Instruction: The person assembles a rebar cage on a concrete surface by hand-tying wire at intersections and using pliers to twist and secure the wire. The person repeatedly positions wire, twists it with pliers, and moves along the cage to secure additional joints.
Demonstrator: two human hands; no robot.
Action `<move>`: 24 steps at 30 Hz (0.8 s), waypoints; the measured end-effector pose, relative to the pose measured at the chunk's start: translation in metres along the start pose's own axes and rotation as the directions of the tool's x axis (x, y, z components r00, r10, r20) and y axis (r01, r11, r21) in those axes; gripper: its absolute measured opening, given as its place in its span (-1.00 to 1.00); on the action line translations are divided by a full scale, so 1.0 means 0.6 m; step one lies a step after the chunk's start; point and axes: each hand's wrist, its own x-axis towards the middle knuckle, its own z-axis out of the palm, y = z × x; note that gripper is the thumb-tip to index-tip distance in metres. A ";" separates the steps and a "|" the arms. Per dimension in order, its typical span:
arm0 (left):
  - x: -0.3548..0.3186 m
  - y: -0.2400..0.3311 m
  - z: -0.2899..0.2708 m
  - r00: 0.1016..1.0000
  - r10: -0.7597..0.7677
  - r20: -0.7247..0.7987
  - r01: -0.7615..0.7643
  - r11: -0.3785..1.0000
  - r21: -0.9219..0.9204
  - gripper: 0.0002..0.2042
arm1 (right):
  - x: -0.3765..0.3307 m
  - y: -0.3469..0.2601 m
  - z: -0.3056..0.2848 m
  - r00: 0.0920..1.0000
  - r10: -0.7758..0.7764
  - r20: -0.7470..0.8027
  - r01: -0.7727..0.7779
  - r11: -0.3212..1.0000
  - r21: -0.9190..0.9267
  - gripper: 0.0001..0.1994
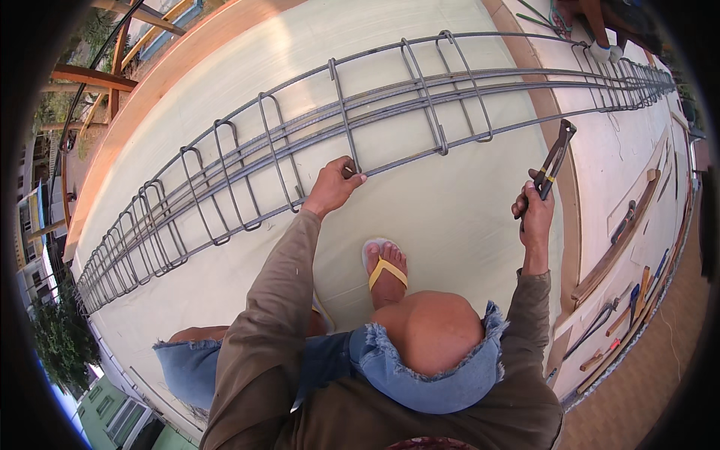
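A long rebar cage (pixel 401 160) of dark steel bars and bent stirrups stretches across in front of me. My left hand (pixel 331 187) is closed at its near lower bar, thumb and fingers pinching the foot of a stirrup (pixel 340 101) where the two meet. Off to the right, my right hand (pixel 535 215) grips a pair of pincers (pixel 556 156) by the dark handles, which have yellow marks. The pincers' jaws point up and away from me, apart from the cage. Part of the left fingers' grip is hidden behind the hand.
My sandalled foot (pixel 387 274) stands on the pale sheet below the cage. At the far right end, another person's gloved hand (pixel 602 52) is by the bars. Wooden strips (pixel 626 240) and several hand tools, including a long-handled cutter (pixel 598 321), lie at right.
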 end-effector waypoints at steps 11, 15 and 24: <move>-0.004 -0.002 0.022 0.997 -0.005 -0.081 0.016 0.991 0.130 -0.67 | 0.092 0.032 0.423 0.754 0.312 0.578 -0.227 0.949 -0.217 -0.85; -0.007 -0.002 0.019 0.996 0.007 -0.088 0.009 0.982 0.186 -0.65 | 0.104 0.049 0.511 0.763 0.330 0.556 -0.248 0.943 -0.220 -0.86; -0.013 -0.008 0.031 0.985 0.077 -0.157 -0.034 0.964 0.262 -0.63 | 0.096 0.099 0.546 0.748 0.302 0.591 -0.221 0.953 -0.207 -0.86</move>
